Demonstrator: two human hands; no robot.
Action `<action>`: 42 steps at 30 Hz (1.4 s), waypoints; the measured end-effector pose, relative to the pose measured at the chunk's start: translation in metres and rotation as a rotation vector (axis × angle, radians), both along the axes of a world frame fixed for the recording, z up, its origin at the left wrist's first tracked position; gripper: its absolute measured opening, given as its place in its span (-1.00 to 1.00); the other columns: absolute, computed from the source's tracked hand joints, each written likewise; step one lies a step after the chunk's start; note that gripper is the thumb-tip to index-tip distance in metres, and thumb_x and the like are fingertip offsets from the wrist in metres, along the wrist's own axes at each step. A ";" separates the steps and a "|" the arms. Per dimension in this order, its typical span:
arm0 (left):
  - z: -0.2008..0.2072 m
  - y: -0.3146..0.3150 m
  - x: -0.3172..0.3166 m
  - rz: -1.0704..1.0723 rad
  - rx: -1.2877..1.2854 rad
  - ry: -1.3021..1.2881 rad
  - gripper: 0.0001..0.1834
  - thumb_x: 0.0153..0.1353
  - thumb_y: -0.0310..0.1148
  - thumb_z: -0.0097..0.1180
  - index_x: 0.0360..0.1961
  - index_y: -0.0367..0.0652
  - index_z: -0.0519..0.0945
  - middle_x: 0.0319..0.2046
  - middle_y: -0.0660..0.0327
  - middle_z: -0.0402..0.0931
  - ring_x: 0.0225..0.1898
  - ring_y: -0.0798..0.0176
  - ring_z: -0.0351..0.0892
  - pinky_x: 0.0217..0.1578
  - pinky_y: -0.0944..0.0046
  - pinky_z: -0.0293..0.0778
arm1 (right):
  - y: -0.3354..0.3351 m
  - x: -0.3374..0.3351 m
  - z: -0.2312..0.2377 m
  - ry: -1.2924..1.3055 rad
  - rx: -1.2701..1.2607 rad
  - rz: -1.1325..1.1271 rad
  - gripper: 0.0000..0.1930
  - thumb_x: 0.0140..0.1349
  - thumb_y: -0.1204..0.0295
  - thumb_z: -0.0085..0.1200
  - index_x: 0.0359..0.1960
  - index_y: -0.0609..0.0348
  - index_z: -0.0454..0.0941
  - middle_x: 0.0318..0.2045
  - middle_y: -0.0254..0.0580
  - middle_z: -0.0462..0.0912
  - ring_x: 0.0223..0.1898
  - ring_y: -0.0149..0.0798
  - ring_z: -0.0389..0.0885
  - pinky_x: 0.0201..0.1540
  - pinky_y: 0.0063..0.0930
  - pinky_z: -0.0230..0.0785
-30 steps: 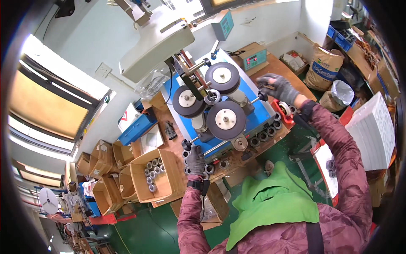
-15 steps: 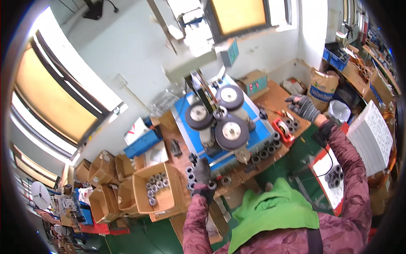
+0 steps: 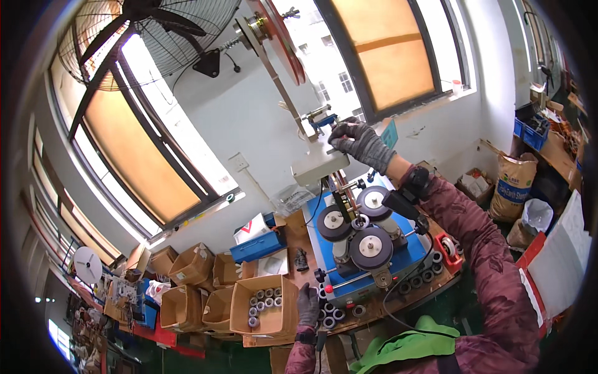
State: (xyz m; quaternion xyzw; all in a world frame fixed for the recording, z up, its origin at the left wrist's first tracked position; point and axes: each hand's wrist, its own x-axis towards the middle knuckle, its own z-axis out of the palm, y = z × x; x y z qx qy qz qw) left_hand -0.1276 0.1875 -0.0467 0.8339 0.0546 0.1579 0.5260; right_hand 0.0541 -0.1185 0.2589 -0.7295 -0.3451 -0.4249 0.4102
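My right hand (image 3: 361, 143), in a grey glove, reaches up to the top of the machine's pale head (image 3: 321, 167). Its fingers are curled at a blue clamp-like fitting (image 3: 319, 118); what they grip is hidden. Below, the blue machine (image 3: 349, 285) carries three black rollers (image 3: 371, 248) around a small ring (image 3: 360, 222). My gloved left hand (image 3: 307, 305) rests at the table's front edge, fingers stretched forward and holding nothing visible. It lies between a cardboard box (image 3: 288, 311) of grey rings and several loose rings (image 3: 330, 322).
More rings (image 3: 416, 282) line the front of the machine beside a red tape dispenser (image 3: 447, 248). A blue bin (image 3: 265, 242) and several cardboard boxes (image 3: 180, 308) stand to the left. A large fan (image 3: 134, 12) hangs above; a paper sack (image 3: 512, 187) stands at right.
My right hand has moved left and up from beyond the table's right side to the machine's head. My left hand has drawn back from the machine's corner. The view has tilted upward.
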 end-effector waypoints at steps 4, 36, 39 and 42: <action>-0.043 0.056 -0.021 0.103 0.180 -0.209 -0.67 0.20 -0.29 -0.04 -0.12 -0.34 0.43 -0.27 -0.01 0.50 -0.22 0.15 0.50 -0.19 0.25 0.41 | -0.010 -0.019 0.007 0.110 -0.026 0.053 -0.90 0.06 0.44 0.01 -0.44 0.19 0.48 -0.53 -0.07 0.54 -0.46 -0.08 0.54 -0.34 -0.35 0.39; 0.079 -0.172 0.083 -0.214 -0.005 -0.212 -0.83 0.11 -0.48 0.11 -0.24 -0.23 0.52 -0.38 0.25 0.53 -0.33 0.45 0.44 -0.29 0.44 0.38 | -0.064 -0.138 -0.304 0.909 -0.107 0.198 -0.79 0.04 0.27 0.08 -0.35 0.10 0.52 -0.47 -0.08 0.54 -0.42 -0.05 0.53 -0.35 -0.28 0.38; 0.061 -0.172 0.110 -0.132 -0.010 -0.133 -0.81 0.13 -0.44 0.09 -0.22 -0.24 0.54 -0.37 0.24 0.54 -0.34 0.45 0.45 -0.29 0.45 0.37 | -0.072 -0.136 -0.317 0.882 -0.071 0.215 -0.80 0.04 0.28 0.08 -0.35 0.09 0.52 -0.46 -0.08 0.55 -0.41 -0.05 0.53 -0.35 -0.28 0.38; 0.058 -0.175 0.117 -0.092 -0.057 -0.022 -0.80 0.14 -0.40 0.08 -0.22 -0.26 0.55 -0.38 0.25 0.54 -0.35 0.44 0.45 -0.29 0.45 0.36 | -0.082 -0.132 -0.322 0.935 -0.078 0.232 -0.80 0.03 0.29 0.07 -0.35 0.09 0.51 -0.46 -0.08 0.55 -0.40 -0.04 0.53 -0.34 -0.28 0.38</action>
